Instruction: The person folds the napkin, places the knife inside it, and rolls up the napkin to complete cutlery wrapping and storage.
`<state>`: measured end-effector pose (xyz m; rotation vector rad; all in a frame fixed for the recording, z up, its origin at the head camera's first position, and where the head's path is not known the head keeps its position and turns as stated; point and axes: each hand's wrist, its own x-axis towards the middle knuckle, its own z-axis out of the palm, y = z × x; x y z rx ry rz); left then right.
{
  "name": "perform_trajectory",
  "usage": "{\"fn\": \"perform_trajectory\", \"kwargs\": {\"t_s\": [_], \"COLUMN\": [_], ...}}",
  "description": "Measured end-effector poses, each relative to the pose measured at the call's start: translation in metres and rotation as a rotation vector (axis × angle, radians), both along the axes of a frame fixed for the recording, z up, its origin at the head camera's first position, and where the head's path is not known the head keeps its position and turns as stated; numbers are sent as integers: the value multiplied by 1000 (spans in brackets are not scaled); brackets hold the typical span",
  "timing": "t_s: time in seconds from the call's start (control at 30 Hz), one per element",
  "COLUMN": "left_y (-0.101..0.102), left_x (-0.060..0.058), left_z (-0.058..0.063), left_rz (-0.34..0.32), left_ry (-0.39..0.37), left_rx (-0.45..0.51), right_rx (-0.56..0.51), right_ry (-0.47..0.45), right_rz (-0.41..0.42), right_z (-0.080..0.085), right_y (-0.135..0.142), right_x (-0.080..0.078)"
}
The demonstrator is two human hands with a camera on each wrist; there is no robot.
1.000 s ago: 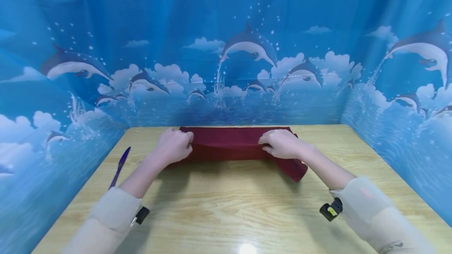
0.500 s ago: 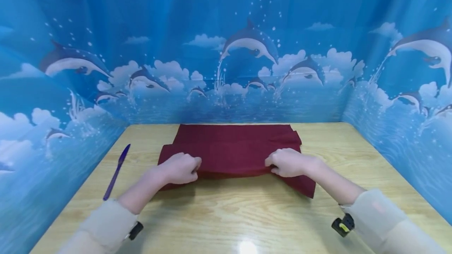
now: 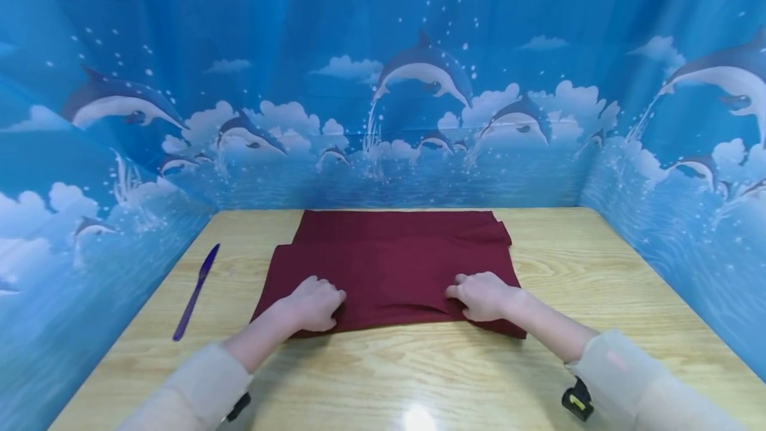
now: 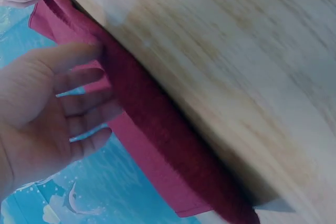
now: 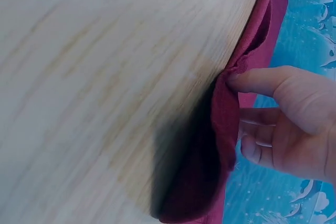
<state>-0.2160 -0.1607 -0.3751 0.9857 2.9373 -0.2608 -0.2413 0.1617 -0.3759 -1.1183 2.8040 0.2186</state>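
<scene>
A dark red cloth [image 3: 395,271] lies folded over itself on the wooden table, its upper layer reaching nearer than the back strip. At the left part of its near edge my left hand [image 3: 316,303] rests; in the left wrist view its fingers [image 4: 94,111] extend loosely against the fabric, thumb tip at the hem. My right hand [image 3: 481,296] pinches the near edge at the right, the thumb [image 5: 257,81] in front and the other fingers behind. Close to that hand the hem is rumpled, and it lifts into a dark hollow in the right wrist view.
A purple plastic knife [image 3: 196,292] lies on the left side of the wooden table [image 3: 383,378]. Blue curtains [image 3: 359,85] printed with dolphins enclose the back and both sides.
Both hands have brought the cloth's raised edge toward me and down onto the table. The upper layer now lies flatter, and the left fingers have loosened. The knife stays where it was.
</scene>
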Motion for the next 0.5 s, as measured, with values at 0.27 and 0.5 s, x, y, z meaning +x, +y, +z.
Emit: {"fn": "perform_trajectory", "kwargs": {"t_s": [0.27, 0.5], "left_y": [4, 10], "left_x": [-5, -14], "left_z": [0, -2], "left_rz": [-27, -29], "left_ry": [23, 18], "left_rx": [34, 56], "right_rx": [-36, -35], "right_ry": [41, 65], "right_rz": [-22, -49], "right_z": [-3, -6], "right_y": [1, 6], "right_x": [-3, -12]}}
